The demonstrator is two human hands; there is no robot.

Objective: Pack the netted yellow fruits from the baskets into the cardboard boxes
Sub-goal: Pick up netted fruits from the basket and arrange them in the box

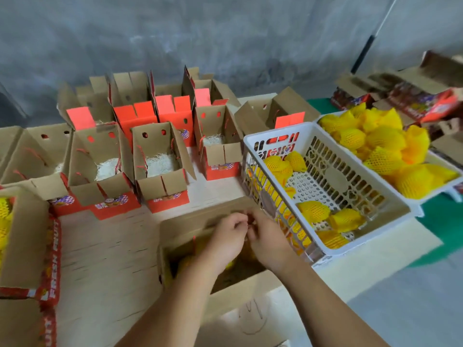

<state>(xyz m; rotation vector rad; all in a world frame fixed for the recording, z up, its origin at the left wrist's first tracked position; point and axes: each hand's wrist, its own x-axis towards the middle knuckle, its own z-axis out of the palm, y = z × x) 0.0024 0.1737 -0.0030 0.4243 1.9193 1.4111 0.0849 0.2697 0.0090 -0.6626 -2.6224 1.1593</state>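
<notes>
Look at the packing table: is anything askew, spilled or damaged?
Nothing looks spilled or damaged. The near white basket sits tilted, its near edge propped on the cardboard box that both hands work over.

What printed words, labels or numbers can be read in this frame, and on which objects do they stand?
"FRESH FRUIT" on the red side of the box at the left edge, running vertically.
Printed labels on the fronts of the small red boxes: too blurred to read.
Print on the red cartons at the upper right: too blurred to read.
Nothing else legible.
</notes>
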